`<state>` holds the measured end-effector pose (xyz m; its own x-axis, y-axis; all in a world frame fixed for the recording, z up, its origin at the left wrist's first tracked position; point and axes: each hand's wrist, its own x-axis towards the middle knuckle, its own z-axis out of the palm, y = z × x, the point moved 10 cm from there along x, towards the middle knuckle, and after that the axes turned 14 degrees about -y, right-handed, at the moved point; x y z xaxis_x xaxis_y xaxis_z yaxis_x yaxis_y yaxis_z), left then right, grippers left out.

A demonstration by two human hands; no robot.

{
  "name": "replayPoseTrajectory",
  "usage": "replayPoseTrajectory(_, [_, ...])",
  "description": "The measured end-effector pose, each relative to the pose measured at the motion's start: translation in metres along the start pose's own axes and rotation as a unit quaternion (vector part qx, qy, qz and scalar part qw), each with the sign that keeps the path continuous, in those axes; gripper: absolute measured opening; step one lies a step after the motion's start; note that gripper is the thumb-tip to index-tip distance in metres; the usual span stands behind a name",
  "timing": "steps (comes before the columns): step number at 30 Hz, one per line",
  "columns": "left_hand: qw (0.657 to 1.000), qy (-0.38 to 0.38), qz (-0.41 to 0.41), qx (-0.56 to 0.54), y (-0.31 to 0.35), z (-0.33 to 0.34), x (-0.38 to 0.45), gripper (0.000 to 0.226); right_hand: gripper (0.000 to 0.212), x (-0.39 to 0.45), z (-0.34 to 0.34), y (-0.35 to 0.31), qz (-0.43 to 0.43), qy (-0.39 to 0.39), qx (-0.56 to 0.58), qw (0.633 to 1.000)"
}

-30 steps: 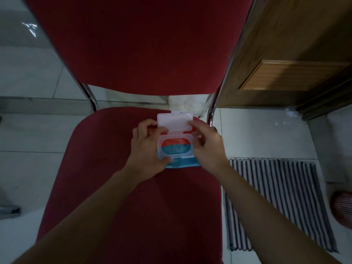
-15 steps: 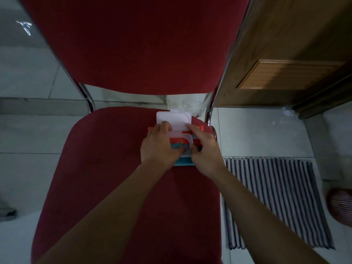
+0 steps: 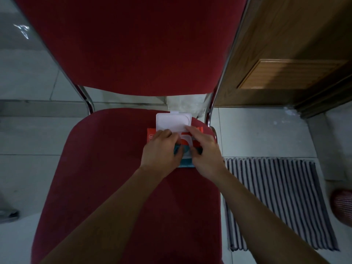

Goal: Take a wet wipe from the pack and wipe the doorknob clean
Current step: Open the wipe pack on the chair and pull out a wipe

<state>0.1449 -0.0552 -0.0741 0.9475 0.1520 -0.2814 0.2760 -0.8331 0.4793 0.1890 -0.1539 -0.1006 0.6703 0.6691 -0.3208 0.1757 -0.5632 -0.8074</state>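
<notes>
Both hands have closed in over the pack since a second ago, when they framed it from the sides and the oval opening lay in plain view. The left hand now lies curled on the left half of the pack, fingers bent down onto its top, thumb toward the opening. The right hand covers the right half, with its fingers folded down at the opening and its forefinger touching the lid's near edge. Whether either hand has pinched a wipe I cannot tell; no wipe shows between them. The pack rests on the chair seat, near its back right corner, and has not moved. Just beyond the hands the white lid stands flipped open, away from the person. So the pull seems about to begin. Past the chair, to the right, stands a wooden door; no doorknob is in view.
</notes>
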Motion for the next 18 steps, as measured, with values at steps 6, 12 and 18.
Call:
replayPoseTrajectory(6, [0.987, 0.077, -0.026, -0.139, -0.034, -0.022, -0.013, 0.005, 0.066, 0.006, 0.010, 0.008, -0.005, -0.013, 0.013, 1.000])
replayPoseTrajectory(12, [0.989, 0.064, -0.081, -0.103, -0.064, -0.028, -0.026, 0.005, 0.046, 0.004, 0.008, 0.009, 0.031, 0.009, 0.052, 0.998])
replayPoseTrajectory(18, [0.996, 0.035, 0.044, 0.063, -0.033, -0.018, -0.019, 0.053, 0.056, 0.000, 0.006, 0.003, 0.020, 0.009, -0.001, 1.000])
